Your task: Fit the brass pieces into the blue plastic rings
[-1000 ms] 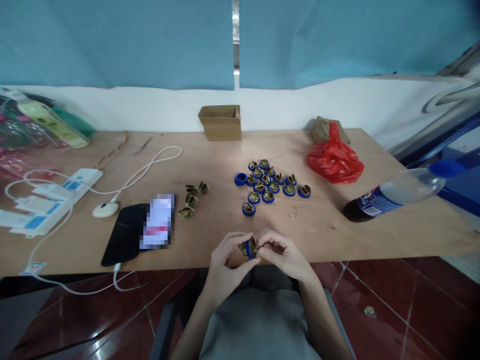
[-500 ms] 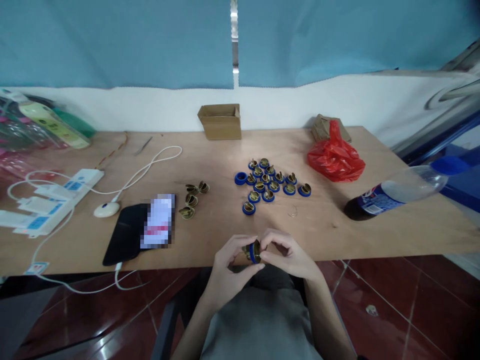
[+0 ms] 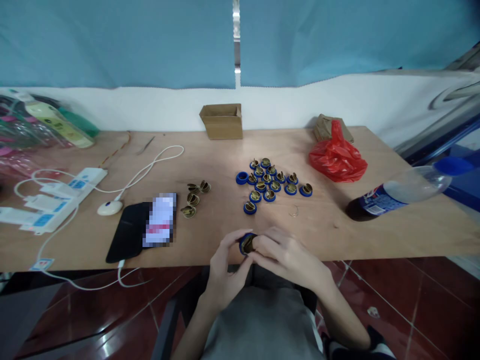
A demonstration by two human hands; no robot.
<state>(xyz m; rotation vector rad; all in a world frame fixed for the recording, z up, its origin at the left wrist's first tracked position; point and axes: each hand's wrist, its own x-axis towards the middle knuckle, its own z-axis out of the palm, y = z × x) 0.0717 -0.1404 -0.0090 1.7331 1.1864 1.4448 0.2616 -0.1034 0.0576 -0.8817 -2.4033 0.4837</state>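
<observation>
The left hand [image 3: 225,272] and right hand [image 3: 288,257] meet at the near edge of the tabletop [image 3: 225,220], fingers pinched together around a blue ring with a brass piece [image 3: 247,243]. Beyond that ring lies a cluster of like pieces [image 3: 272,182]; left of it, the phone [image 3: 129,232].

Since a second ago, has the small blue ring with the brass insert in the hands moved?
Yes. The small blue ring with the brass insert has shifted slightly away from the person, over the wooden table's near edge.
</observation>
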